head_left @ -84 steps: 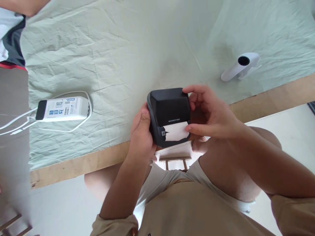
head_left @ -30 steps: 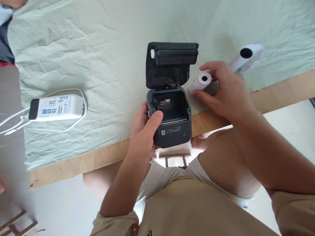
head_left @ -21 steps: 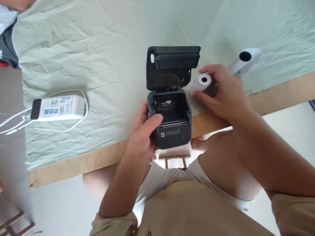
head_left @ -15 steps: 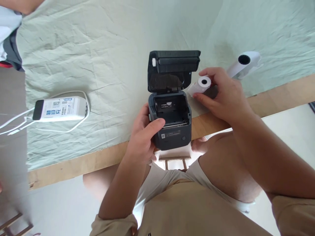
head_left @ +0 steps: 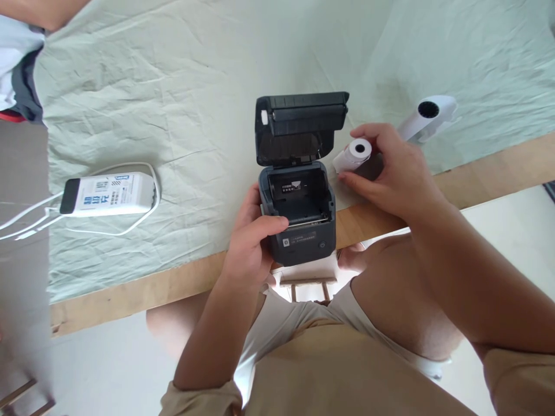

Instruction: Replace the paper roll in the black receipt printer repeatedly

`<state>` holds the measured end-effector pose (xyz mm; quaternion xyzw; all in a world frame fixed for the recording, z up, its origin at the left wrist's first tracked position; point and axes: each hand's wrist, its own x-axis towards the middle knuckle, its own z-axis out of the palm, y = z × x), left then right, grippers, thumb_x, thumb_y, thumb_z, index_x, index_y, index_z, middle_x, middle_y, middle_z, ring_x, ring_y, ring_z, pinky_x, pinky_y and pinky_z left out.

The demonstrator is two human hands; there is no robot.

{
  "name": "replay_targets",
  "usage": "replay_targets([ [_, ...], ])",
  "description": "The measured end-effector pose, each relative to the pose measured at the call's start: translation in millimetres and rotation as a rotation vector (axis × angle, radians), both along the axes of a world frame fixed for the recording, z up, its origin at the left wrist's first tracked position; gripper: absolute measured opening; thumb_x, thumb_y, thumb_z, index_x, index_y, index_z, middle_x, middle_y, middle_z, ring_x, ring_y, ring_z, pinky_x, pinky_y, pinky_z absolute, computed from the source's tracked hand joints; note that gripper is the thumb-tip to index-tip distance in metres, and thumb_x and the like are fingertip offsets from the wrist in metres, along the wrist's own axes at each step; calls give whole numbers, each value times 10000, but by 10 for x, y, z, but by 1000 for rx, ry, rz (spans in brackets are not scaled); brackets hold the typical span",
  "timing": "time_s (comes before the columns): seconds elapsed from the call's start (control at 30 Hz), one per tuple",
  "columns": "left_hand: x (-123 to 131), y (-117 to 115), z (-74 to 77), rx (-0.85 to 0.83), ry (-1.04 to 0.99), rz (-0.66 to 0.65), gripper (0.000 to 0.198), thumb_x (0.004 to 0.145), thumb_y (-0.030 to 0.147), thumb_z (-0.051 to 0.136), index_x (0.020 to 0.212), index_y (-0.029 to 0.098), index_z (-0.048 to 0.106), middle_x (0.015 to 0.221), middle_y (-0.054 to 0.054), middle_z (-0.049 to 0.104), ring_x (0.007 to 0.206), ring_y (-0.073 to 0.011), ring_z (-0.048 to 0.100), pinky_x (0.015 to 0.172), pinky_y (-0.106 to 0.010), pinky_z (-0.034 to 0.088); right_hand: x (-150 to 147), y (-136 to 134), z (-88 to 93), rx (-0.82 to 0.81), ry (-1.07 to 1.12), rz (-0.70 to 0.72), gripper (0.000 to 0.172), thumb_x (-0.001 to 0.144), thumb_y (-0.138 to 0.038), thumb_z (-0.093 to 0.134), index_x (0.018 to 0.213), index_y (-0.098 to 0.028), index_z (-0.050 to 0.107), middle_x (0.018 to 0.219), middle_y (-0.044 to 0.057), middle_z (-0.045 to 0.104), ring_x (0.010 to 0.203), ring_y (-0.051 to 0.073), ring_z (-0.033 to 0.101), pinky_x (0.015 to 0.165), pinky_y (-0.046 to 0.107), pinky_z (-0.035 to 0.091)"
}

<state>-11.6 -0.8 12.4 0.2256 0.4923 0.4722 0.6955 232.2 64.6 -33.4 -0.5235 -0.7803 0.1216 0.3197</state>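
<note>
My left hand (head_left: 255, 234) grips a dark portable label printer (head_left: 303, 242) by its left side, thumb over the front rim. The printer is tilted up near the table's front edge. Its lid (head_left: 301, 127) stands raised, and the paper bay inside holds no roll. Just right of it, my right hand (head_left: 390, 162) is closed around a small white paper roll (head_left: 355, 153), index finger above and thumb below. The roll's dark core faces up and a loose end of paper sticks out on its left. Whether the roll touches the cloth I cannot tell.
A larger white roll (head_left: 427, 118) with a black core lies beyond my right hand. At the left rests a white power strip (head_left: 115, 193) with cables. Pale green cloth (head_left: 195, 115) covers the table, whose wooden edge (head_left: 143, 292) shows. Another person's arm (head_left: 52, 11) reaches in at top left.
The printer's lid has shifted slightly left and down with a small tilt of the printer. My right hand and the small roll have barely moved.
</note>
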Motion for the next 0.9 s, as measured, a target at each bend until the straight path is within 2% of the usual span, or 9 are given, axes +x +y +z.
replay_targets([
  [0.13,15,8,7,-2,1,19,476,603,205,766,1057,261,634,867,-11,712,949,-335,782,677,-439,681,111,-17,125,266,50,-23,373,870,-307,748,1232,-260,677,1129,124,777,1008,295,762,841,438,604],
  [0.2,24,7,9,2,-2,32,468,594,208,773,1037,259,634,869,-12,709,901,-321,774,628,-417,660,268,29,178,460,51,-107,296,878,-271,692,1172,-250,712,1071,122,759,974,295,744,821,443,579],
  [0.27,32,8,9,11,1,45,457,595,215,768,1029,258,632,854,-14,706,832,-307,760,580,-401,632,453,122,188,570,14,-202,338,848,-237,679,1181,-233,738,1081,133,741,1025,317,726,845,457,562],
  [0.33,38,11,9,19,11,36,449,605,219,756,1033,260,627,846,-20,707,817,-308,754,565,-395,614,613,245,147,481,-47,-232,476,804,-235,739,1279,-214,729,1199,166,731,1130,339,712,909,467,565],
  [0.43,44,19,10,34,44,27,447,628,233,755,1055,257,626,858,-27,711,824,-302,754,582,-388,605,732,421,37,148,-125,-291,669,721,-315,912,1353,-232,708,1339,185,698,1186,322,696,1015,460,559],
  [0.5,49,24,10,40,67,36,435,637,252,770,1051,249,635,851,-25,712,760,-274,735,564,-369,585,747,499,-19,-18,-155,-396,648,705,-364,964,1305,-259,742,1298,167,710,1147,297,696,1044,460,544],
  [0.57,56,27,8,26,73,40,428,636,267,788,1039,244,648,841,-23,721,721,-263,720,548,-362,575,748,528,-42,-78,-152,-444,590,714,-390,974,1256,-268,775,1218,152,728,1092,279,702,1022,453,546],
  [0.77,57,12,-29,47,39,74,372,653,252,823,996,225,682,840,-16,739,667,-208,701,520,-305,565,665,316,15,129,31,-371,653,770,-495,924,1347,-306,683,1289,130,720,1085,272,697,841,397,560],
  [0.9,46,-3,-62,77,41,62,324,701,262,836,999,232,710,840,-19,755,667,-217,707,501,-301,561,356,-2,104,241,260,-231,736,777,-638,876,1389,-345,593,1135,98,721,931,260,702,728,394,556],
])
